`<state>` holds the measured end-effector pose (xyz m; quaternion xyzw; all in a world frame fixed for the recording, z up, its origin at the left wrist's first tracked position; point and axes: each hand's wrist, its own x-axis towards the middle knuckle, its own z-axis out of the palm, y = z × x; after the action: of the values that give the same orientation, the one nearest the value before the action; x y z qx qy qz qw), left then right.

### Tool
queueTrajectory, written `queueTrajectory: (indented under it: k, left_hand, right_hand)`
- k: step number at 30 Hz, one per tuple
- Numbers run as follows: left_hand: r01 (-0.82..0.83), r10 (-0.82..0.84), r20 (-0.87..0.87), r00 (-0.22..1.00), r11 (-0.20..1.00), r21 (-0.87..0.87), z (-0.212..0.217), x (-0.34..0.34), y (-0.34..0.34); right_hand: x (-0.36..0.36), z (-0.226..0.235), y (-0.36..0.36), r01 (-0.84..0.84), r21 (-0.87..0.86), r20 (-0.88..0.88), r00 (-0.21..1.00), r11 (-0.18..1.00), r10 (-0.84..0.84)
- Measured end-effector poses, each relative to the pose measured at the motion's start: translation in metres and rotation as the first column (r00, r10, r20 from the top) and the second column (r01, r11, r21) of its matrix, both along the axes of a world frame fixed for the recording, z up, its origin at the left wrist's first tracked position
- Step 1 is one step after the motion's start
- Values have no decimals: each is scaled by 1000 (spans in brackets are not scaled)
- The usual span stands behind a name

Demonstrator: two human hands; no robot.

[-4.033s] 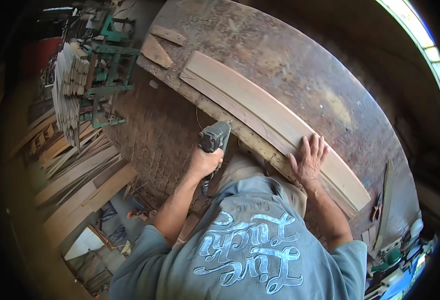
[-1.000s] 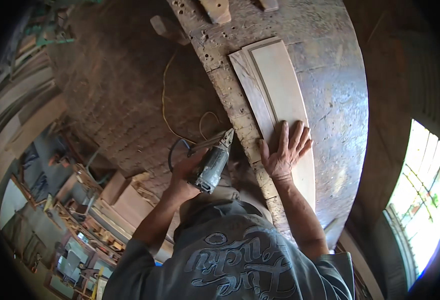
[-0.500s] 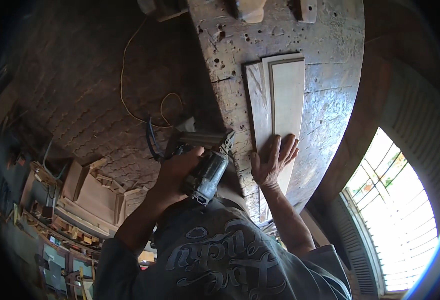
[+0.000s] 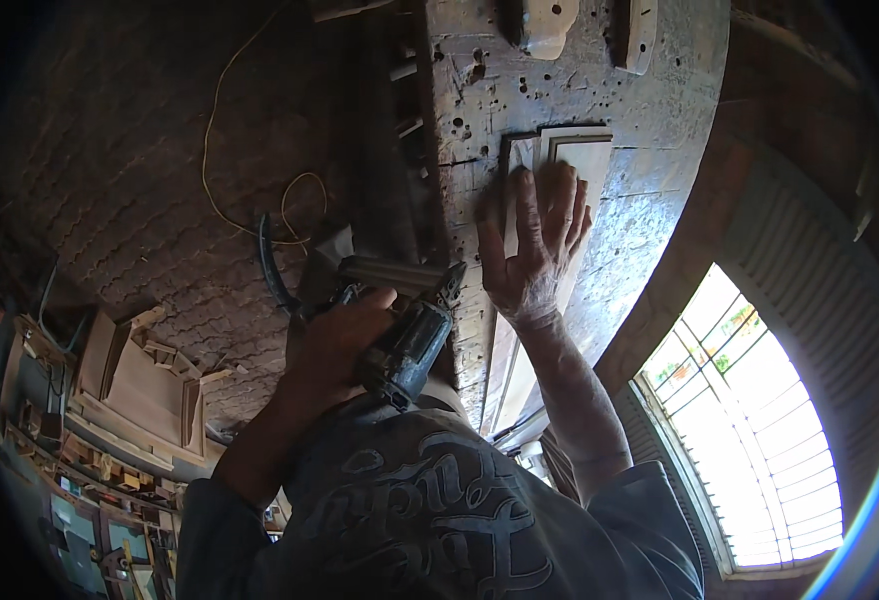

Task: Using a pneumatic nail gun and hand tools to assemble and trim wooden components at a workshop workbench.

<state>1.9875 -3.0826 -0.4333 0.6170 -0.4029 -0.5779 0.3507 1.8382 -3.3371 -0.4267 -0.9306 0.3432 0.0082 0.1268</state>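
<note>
My left hand (image 4: 332, 348) is wrapped round a handheld power tool (image 4: 412, 350) at the near left edge of the workbench. The tool has a dark, barrel-shaped body and a long grey metal part; its exact kind I cannot make out. My right hand (image 4: 535, 255) lies with fingers spread on a few long, thin wooden boards (image 4: 585, 155), which overlap lengthwise on the bench. The fingertips reach close to the boards' far ends. Below my wrist, the boards' near ends run toward my body.
The worn workbench (image 4: 650, 190) is pitted with holes. Shaped wooden pieces (image 4: 550, 25) sit at its far end. A thin yellow cord (image 4: 207, 165) loops over the floor on the left. Wooden parts (image 4: 145, 380) are stacked at the lower left; a barred window (image 4: 750, 420) is right.
My right hand has slid farther up the boards, toward their far ends. The left hand still grips the power tool beside the bench. The whole view has shifted slightly.
</note>
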Motion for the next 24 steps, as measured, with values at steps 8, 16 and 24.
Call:
queueTrajectory:
  k: [8, 16, 24]
  left_hand:
    - [-168, 164, -43, 985, 978, -124, -6, 2, -2]
    - [-203, 198, -44, 979, 954, -221, -24, 0, 8]
    - [-286, 261, -160, 952, 944, -165, -21, 16, 26]
  right_hand:
    - [41, 18, -68, -295, 18, 181, 941, 955, 287]
    - [66, 31, -114, -409, 252, 39, 910, 877, 413]
    - [-16, 52, -73, -81, 297, 101, 993, 951, 53]
